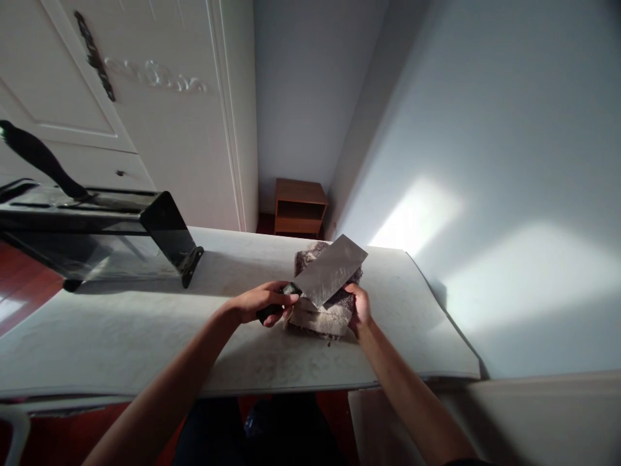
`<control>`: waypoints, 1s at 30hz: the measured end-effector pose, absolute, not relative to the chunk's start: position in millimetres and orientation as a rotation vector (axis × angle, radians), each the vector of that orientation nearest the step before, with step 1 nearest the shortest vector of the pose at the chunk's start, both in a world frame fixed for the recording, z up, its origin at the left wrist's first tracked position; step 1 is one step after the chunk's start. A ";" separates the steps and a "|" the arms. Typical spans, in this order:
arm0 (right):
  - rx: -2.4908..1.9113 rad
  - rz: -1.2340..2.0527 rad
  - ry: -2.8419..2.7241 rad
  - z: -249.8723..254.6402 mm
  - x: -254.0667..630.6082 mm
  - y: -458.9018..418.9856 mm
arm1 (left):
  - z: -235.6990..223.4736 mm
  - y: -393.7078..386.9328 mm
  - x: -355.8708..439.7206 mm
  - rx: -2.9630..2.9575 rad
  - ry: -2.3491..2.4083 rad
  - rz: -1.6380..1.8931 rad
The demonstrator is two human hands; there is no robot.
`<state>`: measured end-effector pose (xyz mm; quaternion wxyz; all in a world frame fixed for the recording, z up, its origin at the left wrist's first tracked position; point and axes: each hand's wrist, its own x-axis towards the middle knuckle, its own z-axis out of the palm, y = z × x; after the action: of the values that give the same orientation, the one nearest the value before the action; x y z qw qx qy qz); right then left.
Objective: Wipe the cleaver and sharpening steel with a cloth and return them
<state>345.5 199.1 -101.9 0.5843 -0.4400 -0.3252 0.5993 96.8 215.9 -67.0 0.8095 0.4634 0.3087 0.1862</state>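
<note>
My left hand (262, 303) is closed round the black handle of a wide steel cleaver (330, 268). The blade lies flat-side up, slanting up to the right over a folded grey and white towel (320, 318) on the white table (145, 330). My right hand (359, 309) grips the right edge of the towel, with its fingers tucked under the blade's lower edge. The towel's far part is dark and fluffy; its near part is paler.
A black knife block or rack (101, 226) with a black-handled tool (41, 158) sticking out stands at the table's left back. A small brown wooden cabinet (299, 207) sits on the floor behind the table. White door on the left, pale wall on the right.
</note>
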 end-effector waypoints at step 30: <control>-1.669 0.488 -2.473 -68.9 293.7 203.8 | -90.2 215.2 108.8 0.855 1.072 1.160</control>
<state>293.7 203.8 -68.9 0.0593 -0.5511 -0.8166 0.1612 108.8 215.2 -90.2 0.6230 0.3725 0.4668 0.5052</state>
